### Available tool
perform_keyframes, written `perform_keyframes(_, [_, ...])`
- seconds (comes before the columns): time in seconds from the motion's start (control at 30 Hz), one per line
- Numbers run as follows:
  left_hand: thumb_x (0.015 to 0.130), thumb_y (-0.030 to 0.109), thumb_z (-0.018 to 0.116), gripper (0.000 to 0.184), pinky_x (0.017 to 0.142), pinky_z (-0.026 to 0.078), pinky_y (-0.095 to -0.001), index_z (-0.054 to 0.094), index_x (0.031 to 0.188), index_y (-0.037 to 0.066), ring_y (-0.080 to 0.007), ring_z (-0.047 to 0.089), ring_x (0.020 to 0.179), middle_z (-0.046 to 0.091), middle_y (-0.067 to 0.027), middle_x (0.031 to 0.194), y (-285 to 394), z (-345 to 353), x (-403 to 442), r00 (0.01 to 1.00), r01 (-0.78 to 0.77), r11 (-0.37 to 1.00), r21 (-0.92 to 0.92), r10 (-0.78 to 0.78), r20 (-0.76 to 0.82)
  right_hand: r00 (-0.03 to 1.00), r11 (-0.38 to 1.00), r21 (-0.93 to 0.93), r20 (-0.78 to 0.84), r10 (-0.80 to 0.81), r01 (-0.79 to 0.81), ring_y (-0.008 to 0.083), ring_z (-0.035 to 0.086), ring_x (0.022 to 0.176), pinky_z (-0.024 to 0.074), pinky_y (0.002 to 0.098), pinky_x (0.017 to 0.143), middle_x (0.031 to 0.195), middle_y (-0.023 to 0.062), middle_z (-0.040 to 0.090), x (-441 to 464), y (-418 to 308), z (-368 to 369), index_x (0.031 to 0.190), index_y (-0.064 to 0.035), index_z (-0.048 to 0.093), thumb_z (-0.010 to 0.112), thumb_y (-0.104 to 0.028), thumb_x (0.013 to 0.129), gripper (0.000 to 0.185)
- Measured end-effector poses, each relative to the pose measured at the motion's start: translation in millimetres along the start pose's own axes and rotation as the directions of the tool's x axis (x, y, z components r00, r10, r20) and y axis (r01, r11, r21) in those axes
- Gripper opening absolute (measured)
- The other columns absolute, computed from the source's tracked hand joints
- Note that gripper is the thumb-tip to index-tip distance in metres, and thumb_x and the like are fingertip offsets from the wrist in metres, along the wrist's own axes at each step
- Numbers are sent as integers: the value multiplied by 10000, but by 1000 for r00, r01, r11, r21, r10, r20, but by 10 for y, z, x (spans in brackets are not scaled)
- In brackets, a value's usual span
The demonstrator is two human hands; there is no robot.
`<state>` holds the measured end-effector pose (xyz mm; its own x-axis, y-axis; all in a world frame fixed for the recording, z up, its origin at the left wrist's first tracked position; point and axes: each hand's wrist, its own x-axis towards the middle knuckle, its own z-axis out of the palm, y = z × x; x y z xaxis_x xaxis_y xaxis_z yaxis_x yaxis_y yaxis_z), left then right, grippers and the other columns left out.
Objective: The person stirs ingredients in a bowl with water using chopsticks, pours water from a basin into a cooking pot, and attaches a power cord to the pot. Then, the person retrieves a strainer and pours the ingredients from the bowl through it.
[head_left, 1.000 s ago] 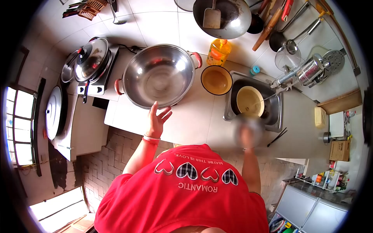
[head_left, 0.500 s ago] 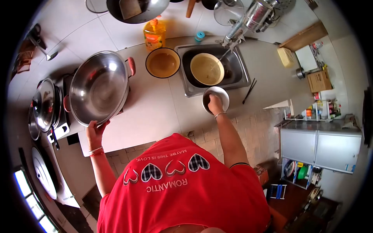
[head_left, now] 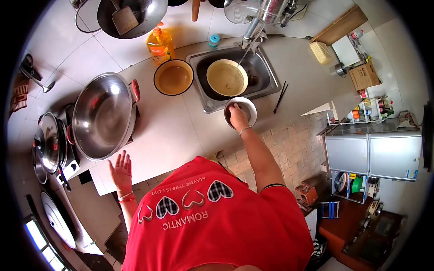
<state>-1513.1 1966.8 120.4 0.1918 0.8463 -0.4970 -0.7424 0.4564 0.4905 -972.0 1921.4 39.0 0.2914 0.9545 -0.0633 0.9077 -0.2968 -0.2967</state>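
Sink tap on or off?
On: a thin stream of water runs from the tap into the cream basin in the sink.

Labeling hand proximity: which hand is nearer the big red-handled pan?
Left. The left hand is open by the near rim of the pan; the right hand is farther off, in the small bowl.

White tiled wall (head_left: pixel 77 54) at far side, brick-patterned floor (head_left: pixel 289 140) below, pale cabinet (head_left: pixel 371 151) at right, bright barred window (head_left: pixel 43 241) at near left.
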Motion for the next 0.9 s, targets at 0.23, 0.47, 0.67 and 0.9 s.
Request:
perform_keyframes(0.23, [986, 330, 426, 373, 927, 486, -360, 527, 1192, 35, -263, 578, 1074, 583, -133, 1207, -562, 89, 0, 982, 158, 980, 123, -169, 82, 984, 995, 102, 176, -25, 7, 346, 602, 958, 486, 431, 825, 1072, 173, 615, -129, 165, -546, 1010, -38, 594, 574, -53, 776, 236])
perform_keyframes(0.47, [975, 268, 459, 318, 871, 517, -340, 530, 1168, 26, -250, 608, 997, 608, -135, 1139, -950, 422, -11, 978, 199, 953, 227, -206, 7, 998, 997, 53, 33, 57, -58, 392, 575, 966, 477, 463, 813, 1063, 195, 582, -123, 301, -46, 1037, -21, 562, 590, -19, 748, 291])
perform_keyframes(0.67, [958, 213, 488, 295, 836, 529, -329, 510, 1175, 14, -240, 622, 948, 610, -142, 1116, -1178, 692, -27, 970, 236, 919, 317, -244, -15, 994, 977, 196, 54, -90, 78, 363, 604, 855, 479, 453, 753, 903, 176, 619, -51, 344, -57, 884, -36, 600, 531, -3, 751, 154])
perform_keyframes(0.9, [955, 162, 469, 294, 799, 530, -322, 486, 1187, -19, -251, 622, 932, 599, -170, 1100, -1450, 1018, -90, 952, 289, 883, 369, -305, -16, 991, 997, 7, -108, -74, 75, 360, 536, 1010, 520, 419, 753, 1030, 165, 520, -123, 73, -167, 913, -47, 584, 574, -62, 775, 139])
